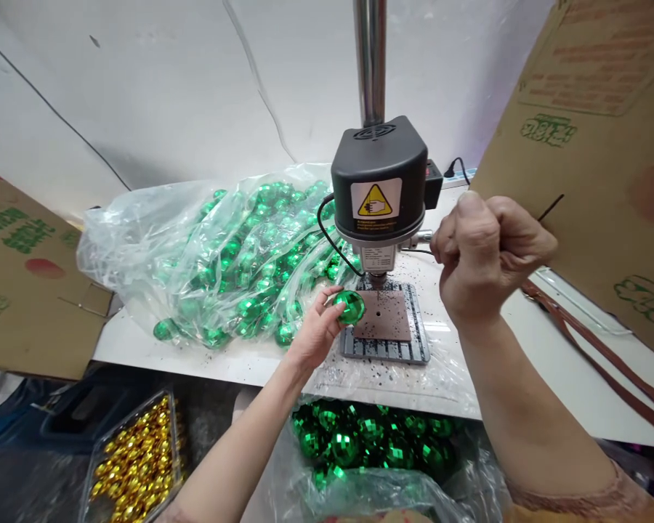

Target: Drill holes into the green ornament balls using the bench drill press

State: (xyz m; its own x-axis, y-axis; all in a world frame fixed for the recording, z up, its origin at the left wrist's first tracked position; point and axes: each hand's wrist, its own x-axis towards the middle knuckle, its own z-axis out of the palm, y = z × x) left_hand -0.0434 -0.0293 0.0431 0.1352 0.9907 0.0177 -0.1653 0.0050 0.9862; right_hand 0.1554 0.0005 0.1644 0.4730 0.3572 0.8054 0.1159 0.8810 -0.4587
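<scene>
A shiny green faceted ball (351, 308) is held in the fingers of my left hand (321, 327), over the left edge of the drill press base (421, 347). My right hand (482, 250) is closed in a fist at the right of the black drill press head (380, 178), around the end of its lever (422, 237). Below the head, a brown board (395, 323) with a small dark hole lies on the slotted base, with dark shavings scattered about.
A clear bag (142, 218) of green balls lies left of the press. More green balls (370, 436) fill a bag below the table edge. Gold balls (136, 457) sit in a clear container at lower left. Cardboard (27, 276) stands left, more (594, 167) right, near a brown strap (594, 352).
</scene>
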